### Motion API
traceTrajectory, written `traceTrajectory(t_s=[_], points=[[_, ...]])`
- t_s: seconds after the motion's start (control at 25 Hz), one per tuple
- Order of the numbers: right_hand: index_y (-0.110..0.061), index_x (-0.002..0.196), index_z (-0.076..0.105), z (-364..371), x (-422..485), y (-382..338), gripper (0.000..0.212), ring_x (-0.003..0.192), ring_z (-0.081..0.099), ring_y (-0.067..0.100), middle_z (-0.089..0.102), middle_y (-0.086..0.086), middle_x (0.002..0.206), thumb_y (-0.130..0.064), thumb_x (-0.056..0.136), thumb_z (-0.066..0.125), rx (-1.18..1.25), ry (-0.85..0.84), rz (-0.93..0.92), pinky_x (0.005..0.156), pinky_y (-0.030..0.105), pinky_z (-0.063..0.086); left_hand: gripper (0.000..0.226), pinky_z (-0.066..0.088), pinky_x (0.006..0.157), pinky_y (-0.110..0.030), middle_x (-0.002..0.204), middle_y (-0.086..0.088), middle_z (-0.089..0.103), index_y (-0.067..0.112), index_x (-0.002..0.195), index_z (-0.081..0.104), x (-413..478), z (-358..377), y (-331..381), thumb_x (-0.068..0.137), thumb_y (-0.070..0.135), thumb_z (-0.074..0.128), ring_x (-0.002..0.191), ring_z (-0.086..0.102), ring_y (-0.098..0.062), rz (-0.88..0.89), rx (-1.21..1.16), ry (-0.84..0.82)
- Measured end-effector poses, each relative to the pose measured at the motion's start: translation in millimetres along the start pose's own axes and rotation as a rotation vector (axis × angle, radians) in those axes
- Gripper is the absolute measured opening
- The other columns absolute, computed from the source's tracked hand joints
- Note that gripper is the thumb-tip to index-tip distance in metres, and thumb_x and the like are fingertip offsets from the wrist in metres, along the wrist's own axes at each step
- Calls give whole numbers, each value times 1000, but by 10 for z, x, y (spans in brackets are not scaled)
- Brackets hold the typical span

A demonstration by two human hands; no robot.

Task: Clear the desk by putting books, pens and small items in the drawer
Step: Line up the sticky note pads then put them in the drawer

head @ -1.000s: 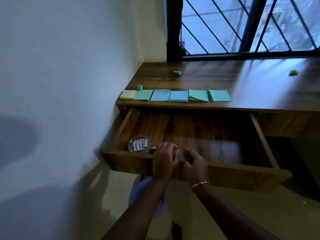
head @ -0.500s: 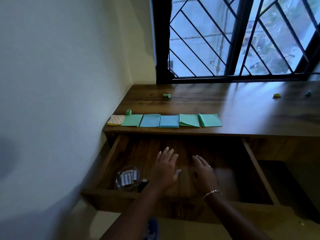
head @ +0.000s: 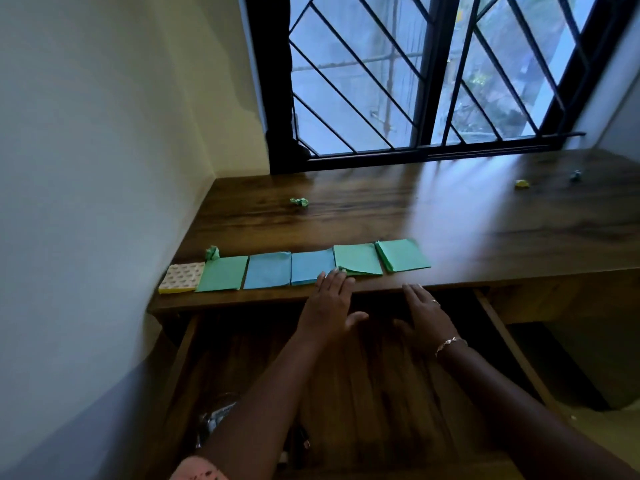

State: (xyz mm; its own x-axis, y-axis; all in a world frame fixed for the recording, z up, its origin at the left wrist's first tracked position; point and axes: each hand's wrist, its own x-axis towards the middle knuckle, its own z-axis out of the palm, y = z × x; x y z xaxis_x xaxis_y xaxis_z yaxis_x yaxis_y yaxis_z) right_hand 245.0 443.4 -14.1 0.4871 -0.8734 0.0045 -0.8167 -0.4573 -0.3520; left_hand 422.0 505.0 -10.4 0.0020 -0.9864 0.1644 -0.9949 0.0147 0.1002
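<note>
A row of green and blue sticky-note pads (head: 311,268) lies along the front edge of the wooden desk (head: 415,216), with a patterned yellow pad (head: 181,278) at its left end. The drawer (head: 363,375) below stands pulled out. My left hand (head: 329,304) is open, fingers spread, its fingertips touching the desk edge at the second blue pad. My right hand (head: 424,315) is open too, fingertips at the desk's front edge, holding nothing. A clear round container (head: 216,419) lies in the drawer's near left corner, partly hidden by my left arm.
Crumpled paper bits lie on the desk: a green one (head: 299,201) at the back left, a green one (head: 212,252) by the pads, a yellow one (head: 522,183) and a bluish one (head: 575,175) at the far right. A barred window (head: 415,81) is behind, a wall on the left.
Both hands left the drawer's front edge, opened, and reached forward over the drawer to the desk's front edge. The view tilted up toward the desk.
</note>
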Motion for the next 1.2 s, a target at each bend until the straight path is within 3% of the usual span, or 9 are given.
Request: traceTrajectory(t_s=[0.24, 0.6, 0.76, 0.88, 0.96, 1.04, 1.08, 1.12, 1.2], points=[[-2, 146, -3, -85, 453, 320, 94, 145, 0, 26, -1, 15, 156, -39, 85, 59, -260, -149, -98, 117, 32, 6, 81, -3, 117, -36, 157, -14, 10, 5, 147, 15, 482, 158, 127, 90, 56, 41, 146, 4, -25, 40, 59, -111], [2, 145, -2, -41, 1084, 458, 96, 144, -1, 32, -1, 21, 154, -31, 82, 63, -349, -227, -214, 118, 41, 11, 93, 2, 118, -38, 157, -17, -1, 3, 148, 2, 893, 318, 161, 86, 47, 56, 145, -2, -28, -78, 156, -309], [-7, 147, -3, -28, 1089, 518, 102, 144, -3, 32, -7, 19, 155, -31, 78, 68, -316, -264, -221, 116, 38, 6, 91, 8, 118, -39, 157, -17, 0, 5, 148, 2, 849, 403, 272, 86, 39, 59, 145, 0, -29, -110, 170, -312], [-12, 147, -2, 35, 1006, 593, 85, 144, -2, 28, -7, 15, 156, -28, 87, 56, -324, -204, -203, 116, 36, 5, 75, 16, 116, -37, 156, -15, 11, 7, 147, 13, 793, 370, 313, 88, 18, 57, 144, 10, -27, -84, 174, -243], [-12, 147, 7, 89, 870, 605, 59, 144, 8, 29, 2, 15, 156, -23, 96, 32, -336, -138, -190, 115, 36, 12, 62, 24, 114, -37, 153, -16, 21, 7, 144, 24, 763, 311, 337, 89, 7, 52, 142, 21, -27, -67, 161, -182], [-8, 136, 41, 122, 780, 574, 56, 130, 41, 36, 36, 22, 144, -22, 87, 18, -333, -109, -190, 102, 42, 37, 46, 35, 108, -38, 148, -19, 33, 6, 138, 36, 730, 274, 382, 92, 4, 46, 136, 35, -30, -49, 162, -125], [-9, 118, 59, 145, 790, 583, 55, 109, 60, 37, 57, 23, 125, -22, 79, 22, -354, -112, -222, 84, 42, 50, 39, 41, 102, -38, 143, -20, 40, 6, 133, 42, 711, 260, 408, 94, 4, 43, 130, 44, -31, -44, 164, -109], [-12, 97, 68, 156, 822, 608, 47, 86, 67, 34, 68, 17, 103, -22, 73, 29, -404, -69, -251, 66, 37, 54, 33, 47, 95, -39, 137, -21, 47, 7, 127, 47, 702, 251, 420, 94, 4, 42, 121, 52, -32, -39, 163, -102], [-16, 76, 66, 73, 860, 630, 27, 63, 65, 29, 66, 6, 75, -22, 68, 42, -456, -11, -290, 51, 31, 51, 25, 54, 81, -38, 122, -18, 59, 8, 117, 54, 730, 214, 411, 94, 5, 43, 102, 62, -31, -25, 165, -99]])
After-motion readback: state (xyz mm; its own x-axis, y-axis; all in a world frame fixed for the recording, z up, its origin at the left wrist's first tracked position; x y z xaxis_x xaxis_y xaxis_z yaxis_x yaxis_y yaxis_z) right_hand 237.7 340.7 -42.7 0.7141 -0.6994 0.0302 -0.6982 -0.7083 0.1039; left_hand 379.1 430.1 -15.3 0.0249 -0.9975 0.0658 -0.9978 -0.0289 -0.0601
